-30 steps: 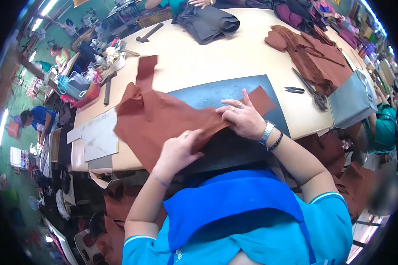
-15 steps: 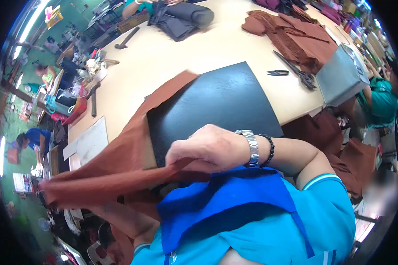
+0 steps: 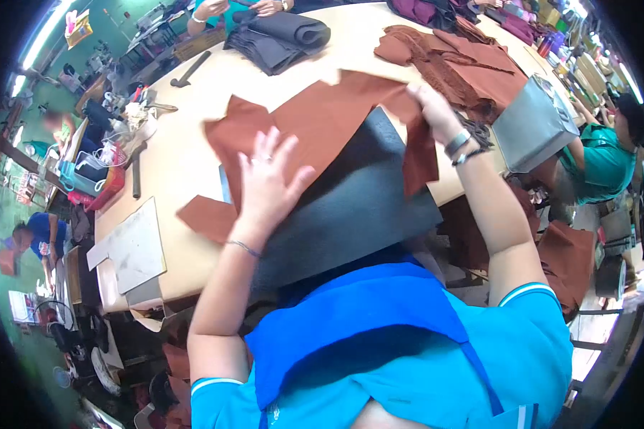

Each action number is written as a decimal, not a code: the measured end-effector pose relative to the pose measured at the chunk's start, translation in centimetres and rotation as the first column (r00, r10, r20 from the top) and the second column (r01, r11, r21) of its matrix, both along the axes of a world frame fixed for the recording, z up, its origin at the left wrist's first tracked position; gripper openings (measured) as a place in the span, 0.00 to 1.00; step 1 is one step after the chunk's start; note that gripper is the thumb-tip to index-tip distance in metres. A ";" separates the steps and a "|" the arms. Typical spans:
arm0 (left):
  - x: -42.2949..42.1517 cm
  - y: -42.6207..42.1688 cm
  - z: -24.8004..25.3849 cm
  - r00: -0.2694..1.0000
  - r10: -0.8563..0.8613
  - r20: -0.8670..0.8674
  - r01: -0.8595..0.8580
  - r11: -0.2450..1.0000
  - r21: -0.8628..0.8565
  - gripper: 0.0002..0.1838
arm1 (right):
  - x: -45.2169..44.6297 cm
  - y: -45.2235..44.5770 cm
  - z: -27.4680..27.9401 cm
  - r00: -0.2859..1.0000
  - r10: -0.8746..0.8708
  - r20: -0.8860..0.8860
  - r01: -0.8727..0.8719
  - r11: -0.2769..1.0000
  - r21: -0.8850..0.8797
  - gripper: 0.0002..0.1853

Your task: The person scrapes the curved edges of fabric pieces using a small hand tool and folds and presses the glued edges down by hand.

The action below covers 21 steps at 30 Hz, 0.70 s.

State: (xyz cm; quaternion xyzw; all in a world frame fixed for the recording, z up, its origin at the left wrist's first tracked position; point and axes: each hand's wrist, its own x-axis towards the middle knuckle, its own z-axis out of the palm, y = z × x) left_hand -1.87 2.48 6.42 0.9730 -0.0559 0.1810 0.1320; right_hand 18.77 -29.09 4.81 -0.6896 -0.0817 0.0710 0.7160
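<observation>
A large reddish-brown sheet (image 3: 315,121) spreads over the dark board (image 3: 350,207) on the table. My left hand (image 3: 268,175) lies against the sheet's left part with its fingers spread apart. At the sheet's upper right edge, my right hand (image 3: 436,111) has its fingers closed on the material, somewhat blurred. From there a strip of the sheet hangs toward the board's right side. One corner of the sheet reaches out to the left of my left wrist.
Grey pattern pieces (image 3: 132,247) lie at the table's left, below a hammer (image 3: 137,171) and a red basket (image 3: 107,189). Another hammer (image 3: 189,70), dark folded sheets (image 3: 279,39), brown pieces (image 3: 472,64) and a grey box (image 3: 535,125) are farther out. Other people sit around.
The sheet has swung from the lower left up over the board and opened out. My left hand is now on top with fingers spread; my right hand has moved up and right.
</observation>
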 end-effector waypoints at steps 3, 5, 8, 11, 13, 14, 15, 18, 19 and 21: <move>-0.6 -2.8 -4.7 0.922 -0.104 -0.373 0.005 0.966 -0.258 0.39 | 4.2 -0.4 6.2 0.997 -0.080 0.016 0.072 0.955 0.289 0.14; 0.1 -4.2 -6.2 0.894 -0.269 -0.357 0.079 0.881 -0.466 0.41 | 6.0 1.0 11.3 0.967 0.004 0.253 -0.058 0.976 0.209 0.15; 0.8 -7.3 -5.4 0.816 -0.576 -0.049 -0.084 -0.035 -0.996 0.46 | 1.9 8.0 19.3 0.268 0.238 0.933 0.202 0.934 -0.296 0.18; 1.3 -7.0 -2.7 0.803 -0.592 0.074 -0.322 -0.534 -0.781 0.55 | -5.5 18.1 17.6 0.684 0.694 0.223 -0.729 0.640 0.241 0.09; 0.8 -3.8 -4.3 0.723 -0.584 0.369 -0.315 -0.754 -0.576 0.54 | -9.9 21.5 13.5 0.168 0.558 0.813 -0.716 0.636 -0.288 0.12; -0.2 -2.3 -4.5 0.740 -0.543 0.397 -0.314 -0.801 -0.510 0.51 | -12.4 22.0 13.3 -0.495 0.514 0.700 -0.067 0.781 -0.621 0.18; -1.4 -0.5 -4.6 0.777 -0.497 0.386 -0.294 -0.829 -0.475 0.48 | -15.6 21.2 12.0 -0.224 0.831 0.509 -0.401 0.397 -0.826 0.21; -5.4 4.8 -6.6 0.909 -0.318 0.269 -0.172 -0.875 -0.453 0.41 | -20.9 18.9 8.2 0.027 0.999 0.018 -0.815 0.032 -0.579 0.25; -7.1 6.6 -7.2 0.944 -0.258 0.207 -0.134 -0.870 -0.474 0.38 | -21.1 17.9 6.3 0.044 0.998 0.054 -0.857 0.065 -0.511 0.26; -10.0 9.7 -7.8 0.984 -0.161 0.071 -0.099 -0.840 -0.534 0.34 | -19.5 15.6 5.2 0.281 0.956 0.085 -0.808 0.283 -0.517 0.25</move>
